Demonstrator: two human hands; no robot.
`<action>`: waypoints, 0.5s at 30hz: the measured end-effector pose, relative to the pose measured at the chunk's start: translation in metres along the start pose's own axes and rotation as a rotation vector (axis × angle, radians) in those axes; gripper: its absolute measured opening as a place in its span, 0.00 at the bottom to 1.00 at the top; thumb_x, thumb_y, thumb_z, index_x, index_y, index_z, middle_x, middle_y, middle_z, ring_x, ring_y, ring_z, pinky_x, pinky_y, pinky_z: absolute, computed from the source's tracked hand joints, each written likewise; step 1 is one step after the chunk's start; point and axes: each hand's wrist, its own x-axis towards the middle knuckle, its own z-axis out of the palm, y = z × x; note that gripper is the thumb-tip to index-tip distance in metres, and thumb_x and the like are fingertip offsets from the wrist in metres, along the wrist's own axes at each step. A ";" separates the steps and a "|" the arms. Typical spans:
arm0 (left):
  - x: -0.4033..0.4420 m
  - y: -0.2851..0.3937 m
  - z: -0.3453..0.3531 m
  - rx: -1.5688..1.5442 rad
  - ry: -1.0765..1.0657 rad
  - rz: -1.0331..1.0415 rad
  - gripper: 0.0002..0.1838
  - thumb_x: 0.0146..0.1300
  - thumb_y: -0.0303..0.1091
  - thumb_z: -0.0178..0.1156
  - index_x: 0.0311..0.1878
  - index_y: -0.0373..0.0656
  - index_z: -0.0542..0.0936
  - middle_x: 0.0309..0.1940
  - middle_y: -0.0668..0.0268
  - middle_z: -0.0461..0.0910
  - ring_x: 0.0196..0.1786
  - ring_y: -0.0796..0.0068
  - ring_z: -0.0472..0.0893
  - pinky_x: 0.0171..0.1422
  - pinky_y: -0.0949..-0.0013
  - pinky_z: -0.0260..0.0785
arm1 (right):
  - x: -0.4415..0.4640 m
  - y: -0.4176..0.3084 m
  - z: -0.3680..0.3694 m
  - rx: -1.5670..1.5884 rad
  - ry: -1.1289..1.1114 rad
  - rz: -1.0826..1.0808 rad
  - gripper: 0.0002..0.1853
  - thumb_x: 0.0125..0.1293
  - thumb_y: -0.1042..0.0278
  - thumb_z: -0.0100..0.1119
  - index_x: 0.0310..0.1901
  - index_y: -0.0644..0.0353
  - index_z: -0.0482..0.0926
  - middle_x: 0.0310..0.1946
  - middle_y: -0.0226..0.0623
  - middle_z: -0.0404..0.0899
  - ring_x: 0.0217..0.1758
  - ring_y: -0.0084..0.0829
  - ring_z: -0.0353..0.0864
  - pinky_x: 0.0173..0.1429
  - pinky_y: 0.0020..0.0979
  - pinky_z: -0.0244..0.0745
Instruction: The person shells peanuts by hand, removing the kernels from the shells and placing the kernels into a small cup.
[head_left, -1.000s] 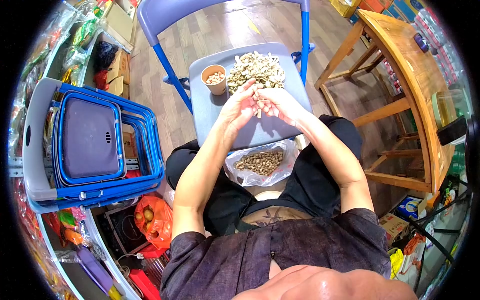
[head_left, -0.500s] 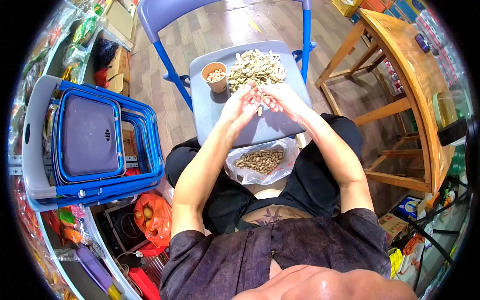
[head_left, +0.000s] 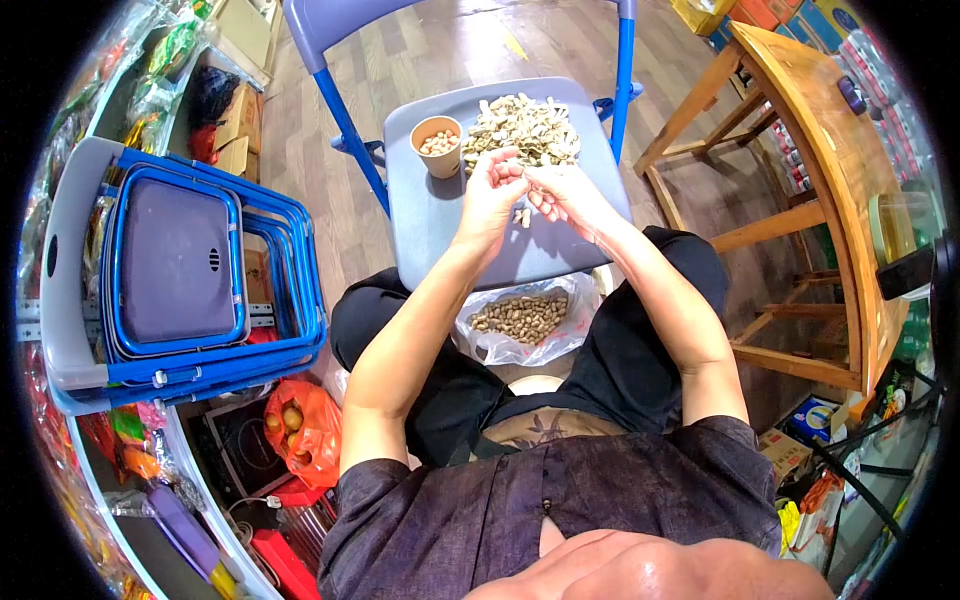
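Observation:
My left hand [head_left: 492,203] and my right hand [head_left: 563,196] meet above the grey seat of a folding chair [head_left: 440,240]. Both are closed, fingertips pinched together around a peanut that the fingers mostly hide. Just beyond them lies a heap of peanut shells [head_left: 525,125]. Left of the heap stands a paper cup [head_left: 437,165] with shelled peanuts [head_left: 440,143] inside. A small peanut piece [head_left: 522,216] rests on the seat below my hands. Under the seat's near edge, between my legs, a clear plastic bag [head_left: 572,335] holds unshelled peanuts [head_left: 522,318].
Folded blue-framed chairs [head_left: 180,270] lean at the left beside packed shelves. A red bag [head_left: 318,440] with round yellowish items sits below them. To the right stands a wooden table [head_left: 835,150], with a dark phone-like object [head_left: 907,268] at its far side.
My left fingers have lifted and curled, and my hands have shifted slightly right in view. The small piece on the seat looks different, now forked. The whole view has shifted a little.

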 end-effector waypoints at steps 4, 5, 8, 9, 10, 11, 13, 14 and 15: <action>0.001 0.000 -0.003 -0.031 -0.067 -0.039 0.26 0.57 0.20 0.61 0.60 0.36 0.68 0.38 0.69 0.72 0.41 0.78 0.74 0.53 0.73 0.68 | 0.000 -0.001 -0.001 -0.057 -0.002 -0.001 0.16 0.69 0.53 0.55 0.31 0.56 0.78 0.20 0.24 0.73 0.19 0.13 0.67 0.21 0.16 0.61; 0.001 0.000 -0.003 -0.031 -0.067 -0.039 0.26 0.57 0.20 0.61 0.60 0.36 0.68 0.38 0.69 0.72 0.41 0.78 0.74 0.53 0.73 0.68 | 0.000 0.000 -0.001 -0.090 0.004 0.004 0.16 0.69 0.53 0.55 0.30 0.56 0.78 0.20 0.24 0.73 0.18 0.13 0.67 0.21 0.16 0.61; 0.001 -0.002 -0.004 -0.006 -0.081 -0.029 0.27 0.56 0.19 0.60 0.60 0.36 0.67 0.37 0.69 0.72 0.41 0.79 0.74 0.53 0.73 0.68 | 0.000 0.002 -0.001 -0.116 0.005 0.003 0.17 0.69 0.53 0.54 0.29 0.56 0.78 0.20 0.24 0.73 0.18 0.13 0.68 0.21 0.16 0.61; 0.001 -0.002 -0.004 -0.024 -0.074 -0.029 0.28 0.55 0.18 0.60 0.61 0.36 0.66 0.37 0.68 0.72 0.40 0.78 0.74 0.52 0.73 0.68 | 0.000 0.003 -0.002 -0.109 0.003 -0.004 0.17 0.69 0.53 0.54 0.29 0.56 0.78 0.20 0.24 0.73 0.19 0.13 0.68 0.21 0.16 0.62; 0.001 -0.003 -0.004 -0.042 -0.067 -0.030 0.29 0.54 0.18 0.60 0.61 0.36 0.66 0.37 0.68 0.72 0.40 0.78 0.74 0.51 0.73 0.68 | -0.001 0.003 -0.002 -0.108 0.004 -0.003 0.17 0.69 0.53 0.54 0.29 0.56 0.78 0.20 0.24 0.73 0.19 0.13 0.68 0.21 0.16 0.62; 0.002 -0.005 -0.006 -0.041 -0.069 -0.031 0.29 0.54 0.18 0.60 0.61 0.36 0.66 0.37 0.68 0.72 0.40 0.78 0.74 0.51 0.73 0.68 | -0.001 0.002 -0.002 -0.106 0.008 -0.006 0.17 0.69 0.53 0.54 0.28 0.56 0.78 0.20 0.24 0.73 0.19 0.13 0.69 0.21 0.16 0.61; 0.005 -0.007 -0.011 -0.292 -0.091 -0.149 0.27 0.55 0.19 0.60 0.60 0.37 0.67 0.37 0.65 0.76 0.41 0.74 0.76 0.54 0.69 0.67 | -0.002 0.001 -0.002 -0.104 0.013 -0.010 0.17 0.69 0.53 0.54 0.28 0.56 0.78 0.21 0.24 0.73 0.19 0.13 0.69 0.21 0.16 0.61; 0.005 -0.009 -0.012 -0.291 -0.092 -0.150 0.27 0.55 0.19 0.60 0.60 0.37 0.67 0.37 0.65 0.76 0.41 0.74 0.76 0.54 0.69 0.67 | -0.002 0.001 -0.003 -0.122 0.004 -0.004 0.17 0.69 0.52 0.54 0.28 0.56 0.78 0.21 0.23 0.73 0.19 0.13 0.69 0.21 0.16 0.62; 0.005 -0.009 -0.012 -0.339 -0.107 -0.181 0.25 0.55 0.19 0.58 0.59 0.37 0.68 0.38 0.64 0.77 0.41 0.73 0.76 0.53 0.70 0.67 | -0.002 0.001 -0.003 -0.141 -0.006 0.001 0.17 0.69 0.52 0.54 0.29 0.55 0.78 0.21 0.23 0.73 0.20 0.13 0.69 0.21 0.17 0.62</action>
